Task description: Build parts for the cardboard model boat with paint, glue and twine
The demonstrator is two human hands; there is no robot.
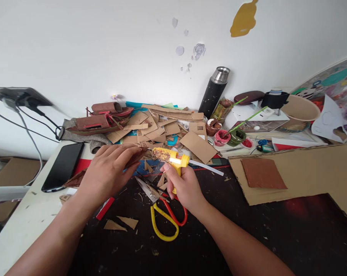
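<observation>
My right hand (pixel 184 188) is closed round the handle of a yellow hot glue gun (pixel 171 156), with a clear glue stick (pixel 206 167) poking out of its back to the right. The gun's nozzle points left at a small brown cardboard piece (pixel 139 155). My left hand (pixel 108 170) pinches that piece between its fingers, just above the dark mat. Yellow and red scissors (pixel 162 210) lie open on the mat below both hands.
A heap of cardboard scraps (pixel 159 128) and a brown cardboard model (pixel 100 119) lie behind the hands. A black phone (pixel 63 166) rests left. Paint pots (pixel 229 137), a black flask (pixel 213 92) and a large cardboard sheet (pixel 300 172) are on the right.
</observation>
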